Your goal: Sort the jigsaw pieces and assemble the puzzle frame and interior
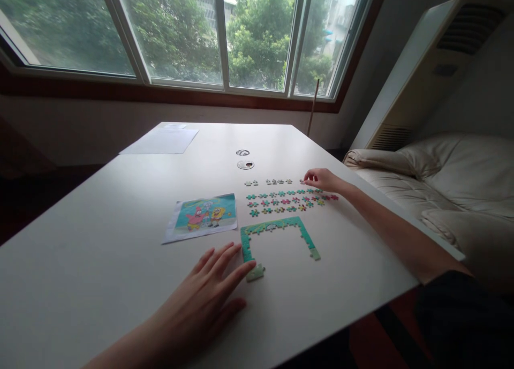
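Note:
A partly joined jigsaw border (277,225), green-blue along the top and both sides, lies on the white table. My left hand (212,283) rests flat with its fingers spread, its fingertips touching the border's left side close to the pale green lower corner. Farther back, my right hand (322,180) pinches a small pale jigsaw piece (302,181) at the right end of the farthest row. Loose jigsaw pieces (285,201) lie in several rows between that hand and the border. Left of them is a printed reference picture (206,213) with cartoon figures on a blue-green ground.
Two round stickers or discs (245,165) lie behind the rows. White paper sheets (164,142) sit at the table's far left. A cream leather sofa (461,171) and a tall air conditioner (417,74) stand to the right. Windows (257,37) line the far wall.

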`<state>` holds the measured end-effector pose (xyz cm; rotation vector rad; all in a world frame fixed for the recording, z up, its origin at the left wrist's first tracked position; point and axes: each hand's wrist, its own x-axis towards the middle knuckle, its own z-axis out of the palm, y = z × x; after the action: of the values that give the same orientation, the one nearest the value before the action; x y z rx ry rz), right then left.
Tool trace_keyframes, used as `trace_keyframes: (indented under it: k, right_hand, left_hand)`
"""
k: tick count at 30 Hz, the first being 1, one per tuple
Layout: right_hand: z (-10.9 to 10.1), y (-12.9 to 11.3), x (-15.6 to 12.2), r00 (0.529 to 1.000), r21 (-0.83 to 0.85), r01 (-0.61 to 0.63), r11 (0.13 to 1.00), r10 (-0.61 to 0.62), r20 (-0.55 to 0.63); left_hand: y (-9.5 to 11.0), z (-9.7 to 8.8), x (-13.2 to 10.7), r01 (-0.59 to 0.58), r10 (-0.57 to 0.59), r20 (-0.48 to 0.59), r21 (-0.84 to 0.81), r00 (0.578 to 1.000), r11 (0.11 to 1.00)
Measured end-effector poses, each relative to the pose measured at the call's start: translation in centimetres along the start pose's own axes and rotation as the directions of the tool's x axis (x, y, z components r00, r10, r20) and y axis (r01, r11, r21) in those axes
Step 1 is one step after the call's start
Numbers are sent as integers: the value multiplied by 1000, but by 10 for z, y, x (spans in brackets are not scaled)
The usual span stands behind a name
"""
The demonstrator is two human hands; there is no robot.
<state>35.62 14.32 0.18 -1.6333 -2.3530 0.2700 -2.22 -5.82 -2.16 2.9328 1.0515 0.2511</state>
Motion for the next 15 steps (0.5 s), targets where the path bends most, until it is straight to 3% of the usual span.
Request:
trace_keyframes:
  k: [6, 15]
  right_hand:
    - [11, 30, 21, 989, 61, -101, 993, 94, 112]
    - [8, 32, 39, 950, 127, -185, 974, 144, 279]
  left_hand:
    - [0, 1, 0, 8, -8, -1, -32, 1000, 999]
    - [1, 0, -1, -1, 1, -22, -17, 1000, 1000]
